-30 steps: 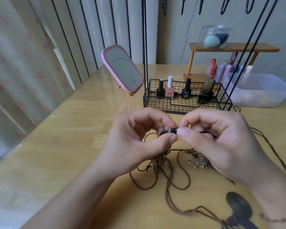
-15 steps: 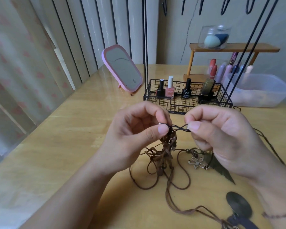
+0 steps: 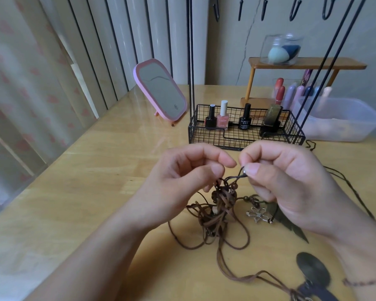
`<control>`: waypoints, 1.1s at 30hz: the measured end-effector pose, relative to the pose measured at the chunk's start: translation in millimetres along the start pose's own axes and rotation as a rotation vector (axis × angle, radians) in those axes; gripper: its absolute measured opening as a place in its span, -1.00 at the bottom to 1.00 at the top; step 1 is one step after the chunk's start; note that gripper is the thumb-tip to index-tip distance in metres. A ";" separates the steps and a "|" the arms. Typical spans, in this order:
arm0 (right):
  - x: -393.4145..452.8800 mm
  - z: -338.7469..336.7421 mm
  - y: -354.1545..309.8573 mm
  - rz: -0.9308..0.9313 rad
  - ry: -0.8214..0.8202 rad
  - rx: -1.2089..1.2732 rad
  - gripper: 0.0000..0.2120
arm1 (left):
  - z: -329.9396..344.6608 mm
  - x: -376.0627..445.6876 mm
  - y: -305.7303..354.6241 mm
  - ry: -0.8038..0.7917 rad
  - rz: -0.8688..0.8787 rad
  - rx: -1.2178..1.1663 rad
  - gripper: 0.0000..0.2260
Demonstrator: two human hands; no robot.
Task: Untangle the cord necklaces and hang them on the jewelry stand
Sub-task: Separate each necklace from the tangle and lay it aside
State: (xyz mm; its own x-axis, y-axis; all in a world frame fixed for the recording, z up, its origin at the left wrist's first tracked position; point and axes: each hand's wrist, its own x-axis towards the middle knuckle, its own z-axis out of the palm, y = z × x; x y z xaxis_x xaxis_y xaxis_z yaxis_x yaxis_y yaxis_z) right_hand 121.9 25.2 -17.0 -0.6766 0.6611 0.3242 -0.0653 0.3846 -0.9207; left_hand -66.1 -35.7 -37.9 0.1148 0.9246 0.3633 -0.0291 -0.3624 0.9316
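Her right hand (image 3: 291,183) pinches a strand of the tangled brown cord necklaces (image 3: 221,203); the left hand (image 3: 182,183) curls into the knot, its grip hidden.

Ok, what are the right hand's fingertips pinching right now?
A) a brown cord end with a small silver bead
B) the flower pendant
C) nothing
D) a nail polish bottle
A: the right hand pinches a brown cord end with a small silver bead at its tip, lifted above the tangle of cord necklaces; the flower pendant lies on the table.
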 end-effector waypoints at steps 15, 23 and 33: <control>-1.3 -2.4 1.4 0.003 -0.028 -0.156 -0.81 | 1.2 -0.6 1.5 -0.051 0.069 0.143 -0.93; -0.3 -0.6 0.0 0.195 -0.106 -0.215 -0.86 | -1.7 3.0 -1.2 0.031 -0.010 -0.274 -0.95; 1.2 6.2 -2.4 0.171 -0.069 -0.033 -0.81 | -6.1 2.6 3.7 -0.029 -0.181 -0.240 -0.98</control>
State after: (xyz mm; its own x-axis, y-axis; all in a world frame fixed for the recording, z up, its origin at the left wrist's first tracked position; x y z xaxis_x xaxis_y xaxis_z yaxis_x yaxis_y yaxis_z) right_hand 116.7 21.1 -15.8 -0.7248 0.6732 0.1464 0.0784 0.2918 -0.9533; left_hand -72.0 -33.9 -33.4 0.1676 0.9666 0.1937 -0.2386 -0.1509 0.9593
